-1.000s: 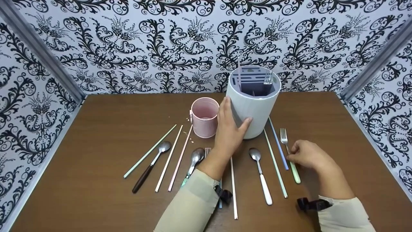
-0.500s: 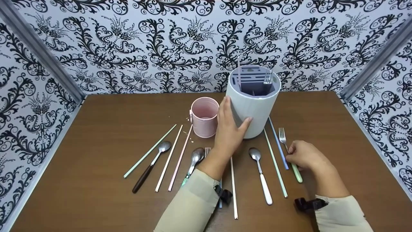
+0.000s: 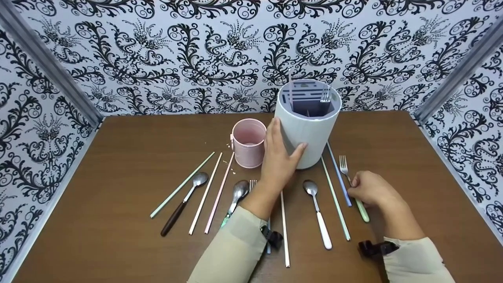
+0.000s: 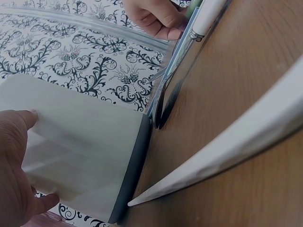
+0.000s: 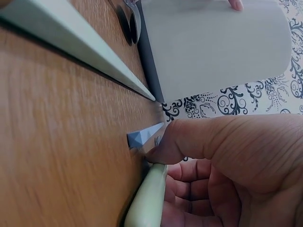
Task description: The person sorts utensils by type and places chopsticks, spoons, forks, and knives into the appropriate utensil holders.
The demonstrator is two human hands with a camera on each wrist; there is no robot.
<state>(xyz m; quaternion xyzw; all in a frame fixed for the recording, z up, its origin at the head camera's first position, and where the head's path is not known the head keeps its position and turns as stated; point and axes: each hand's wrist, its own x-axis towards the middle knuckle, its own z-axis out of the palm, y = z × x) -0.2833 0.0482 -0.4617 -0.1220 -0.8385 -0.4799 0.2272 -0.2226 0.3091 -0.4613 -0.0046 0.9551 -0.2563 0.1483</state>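
Observation:
My left hand [image 3: 278,161] holds the side of a tall white utensil holder [image 3: 312,137], thumb and fingers spread around its wall. Inside its grey slotted top stand a pale pink chopstick [image 3: 291,92] and a fork [image 3: 325,96], tines up. At the right, my right hand [image 3: 373,189] pinches a green-handled fork [image 3: 344,165] between thumb and fingers, low over the table; the hand hides part of its neck. In the right wrist view its green handle [image 5: 147,201] shows below the thumb. A blue chopstick [image 3: 340,177] lies just left of this fork.
A pink cup [image 3: 249,145] stands left of the holder. On the brown table [image 3: 129,149] lie a white-handled spoon [image 3: 316,208], a dark-handled spoon [image 3: 184,204], a green-patterned spoon [image 3: 237,192] and several chopsticks. Another fork [image 3: 253,184] is partly hidden under my left forearm. Patterned walls enclose the table.
My right hand has shifted slightly left, and the green-handled fork has turned a little, its tines moving left. My left hand and the utensil holder have stayed in place.

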